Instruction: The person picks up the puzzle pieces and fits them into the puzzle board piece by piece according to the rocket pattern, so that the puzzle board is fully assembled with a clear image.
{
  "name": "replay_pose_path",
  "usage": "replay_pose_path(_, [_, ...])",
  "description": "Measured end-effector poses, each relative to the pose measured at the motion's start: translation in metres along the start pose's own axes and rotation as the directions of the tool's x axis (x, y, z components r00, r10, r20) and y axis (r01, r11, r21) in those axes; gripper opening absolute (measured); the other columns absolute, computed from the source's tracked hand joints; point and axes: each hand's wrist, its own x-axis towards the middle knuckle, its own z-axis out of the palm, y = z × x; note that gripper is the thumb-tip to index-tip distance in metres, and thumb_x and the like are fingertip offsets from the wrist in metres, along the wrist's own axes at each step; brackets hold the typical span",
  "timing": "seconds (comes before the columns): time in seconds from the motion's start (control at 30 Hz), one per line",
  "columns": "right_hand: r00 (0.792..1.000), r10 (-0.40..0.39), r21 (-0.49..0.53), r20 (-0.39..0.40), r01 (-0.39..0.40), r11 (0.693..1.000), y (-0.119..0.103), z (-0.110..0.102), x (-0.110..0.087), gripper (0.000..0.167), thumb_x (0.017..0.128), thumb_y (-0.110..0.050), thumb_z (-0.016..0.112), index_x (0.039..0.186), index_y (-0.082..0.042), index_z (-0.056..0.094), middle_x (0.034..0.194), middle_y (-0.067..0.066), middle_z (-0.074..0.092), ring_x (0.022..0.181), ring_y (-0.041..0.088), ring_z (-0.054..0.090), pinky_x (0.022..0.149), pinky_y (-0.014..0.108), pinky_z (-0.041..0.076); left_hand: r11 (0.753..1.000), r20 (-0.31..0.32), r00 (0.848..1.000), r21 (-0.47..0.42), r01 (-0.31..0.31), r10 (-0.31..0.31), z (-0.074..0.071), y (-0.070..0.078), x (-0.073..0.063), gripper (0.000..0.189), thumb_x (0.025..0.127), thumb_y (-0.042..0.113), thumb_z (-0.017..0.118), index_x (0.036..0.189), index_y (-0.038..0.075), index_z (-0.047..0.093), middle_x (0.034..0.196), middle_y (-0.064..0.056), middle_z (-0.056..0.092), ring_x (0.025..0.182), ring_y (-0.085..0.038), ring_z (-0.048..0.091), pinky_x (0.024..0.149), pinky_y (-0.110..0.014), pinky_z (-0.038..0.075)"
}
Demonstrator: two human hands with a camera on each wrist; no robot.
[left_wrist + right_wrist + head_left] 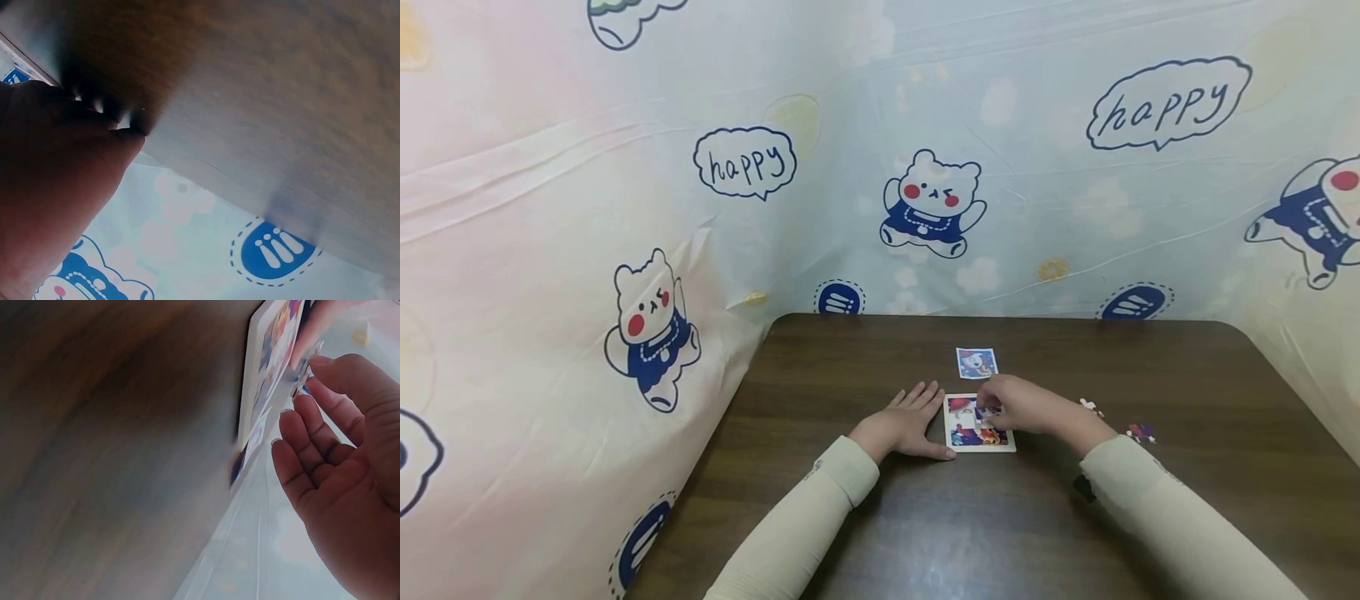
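Note:
A small jigsaw puzzle in a white-edged tray (961, 451) lies on the brown table, with colourful pieces along its top and bottom and a pale area around the middle. My left hand (906, 423) rests flat with fingers spread at the tray's left edge, the thumb by its lower left corner. Over the tray's right side is my right hand (1030, 407). In the right wrist view it pinches a jigsaw piece (302, 380) between thumb and index finger, the other fingers loosely bent. From above, the fingers partly cover the puzzle.
Just behind the tray lies a square picture card (976, 363). Loose jigsaw pieces (1141, 432) sit to the right, beside the right forearm, and a few paler pieces (1090, 406) lie nearer the wrist. A printed cloth (835, 208) hangs around the table (962, 525).

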Motion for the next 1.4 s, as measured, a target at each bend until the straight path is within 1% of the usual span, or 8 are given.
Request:
replay_pose_path(0.1, [1.000, -0.029, -0.001, -0.003, 0.029, 1.000, -0.005, 0.005, 0.006, 0.021, 0.087, -0.015, 0.076, 0.106, -0.009, 0.069, 0.092, -0.003, 0.061, 0.081, 0.014, 0.056, 0.075, 0.032, 0.052, 1.000, 0.001, 1.000, -0.002, -0.001, 0.001, -0.001, 0.000, -0.001, 0.121, 0.070, 0.091, 0.049, 0.161, 0.025, 0.004, 0.166, 0.006, -0.004, 0.151, -0.016, -0.007, 0.120, -0.045, 0.002])
replay_pose_path(0.33, [0.996, -0.083, -0.026, -0.012, 0.083, 0.996, -0.007, 0.017, 0.018, 0.018, 0.088, -0.016, 0.075, 0.105, -0.010, 0.070, 0.090, -0.004, 0.062, 0.077, 0.010, 0.055, 0.072, 0.028, 0.052, 1.000, -0.005, 1.000, -0.020, -0.010, 0.010, -0.005, 0.003, -0.006, 0.119, 0.071, 0.088, 0.053, 0.161, 0.024, 0.008, 0.166, 0.005, -0.001, 0.151, -0.018, -0.005, 0.120, -0.047, 0.005])
replay_pose_path(0.6, [0.989, -0.145, -0.042, -0.039, 0.143, 0.989, -0.011, 0.022, 0.024, 0.021, 0.088, -0.013, 0.075, 0.108, -0.006, 0.072, 0.096, -0.001, 0.067, 0.084, 0.010, 0.060, 0.080, 0.033, 0.055, 1.000, -0.003, 1.000, -0.001, -0.013, 0.013, -0.006, 0.004, -0.005, 0.115, 0.074, 0.085, 0.055, 0.161, 0.024, 0.009, 0.166, 0.005, 0.000, 0.152, -0.018, -0.003, 0.120, -0.047, 0.006])
replay_pose_path(0.67, [0.988, -0.152, -0.044, -0.036, 0.150, 0.988, -0.013, 0.022, 0.025, 0.022, 0.088, -0.013, 0.075, 0.108, -0.005, 0.072, 0.098, 0.000, 0.068, 0.087, 0.011, 0.061, 0.082, 0.034, 0.055, 1.000, -0.002, 1.000, 0.011, -0.015, 0.015, -0.009, 0.006, -0.010, 0.115, 0.075, 0.085, 0.053, 0.161, 0.022, 0.009, 0.167, 0.003, 0.000, 0.152, -0.019, -0.003, 0.121, -0.045, 0.006])
replay_pose_path(0.9, [0.995, -0.104, -0.048, -0.006, 0.103, 0.993, -0.015, 0.025, 0.028, 0.024, 0.088, -0.015, 0.075, 0.110, -0.008, 0.072, 0.097, -0.001, 0.065, 0.085, 0.011, 0.060, 0.082, 0.033, 0.054, 0.999, -0.026, 0.999, 0.020, -0.037, 0.037, -0.009, 0.007, -0.013, 0.116, 0.076, 0.085, 0.052, 0.161, 0.018, 0.010, 0.167, -0.001, 0.001, 0.152, -0.022, -0.002, 0.120, -0.048, 0.007])
replay_pose_path(1.1, [0.993, -0.117, -0.078, -0.012, 0.116, 0.990, -0.015, 0.028, 0.030, 0.021, 0.088, -0.018, 0.076, 0.107, -0.008, 0.072, 0.094, -0.002, 0.062, 0.082, 0.012, 0.057, 0.078, 0.033, 0.053, 0.999, -0.018, 0.999, 0.037, -0.040, 0.041, -0.009, 0.006, -0.013, 0.114, 0.078, 0.085, 0.050, 0.161, 0.018, 0.008, 0.167, -0.001, 0.000, 0.152, -0.022, -0.003, 0.120, -0.047, 0.006])
replay_pose_path(1.23, [0.995, -0.096, -0.090, -0.015, 0.095, 0.991, -0.016, 0.029, 0.031, 0.022, 0.089, -0.022, 0.076, 0.107, -0.010, 0.073, 0.094, -0.003, 0.062, 0.082, 0.010, 0.057, 0.080, 0.032, 0.053, 0.999, -0.011, 0.999, 0.028, -0.033, 0.033, -0.009, 0.007, -0.012, 0.114, 0.078, 0.084, 0.051, 0.161, 0.018, 0.008, 0.167, 0.000, 0.000, 0.152, -0.022, -0.003, 0.120, -0.046, 0.006])
replay_pose_path(1.4, [0.997, -0.071, -0.096, -0.016, 0.069, 0.993, -0.017, 0.030, 0.032, 0.024, 0.089, -0.025, 0.076, 0.109, -0.012, 0.074, 0.094, -0.006, 0.061, 0.082, 0.008, 0.056, 0.081, 0.031, 0.053, 0.999, -0.026, 0.999, 0.017, -0.039, 0.039, -0.009, 0.007, -0.013, 0.114, 0.077, 0.084, 0.052, 0.161, 0.018, 0.010, 0.167, 0.000, 0.001, 0.152, -0.022, -0.002, 0.120, -0.047, 0.007])
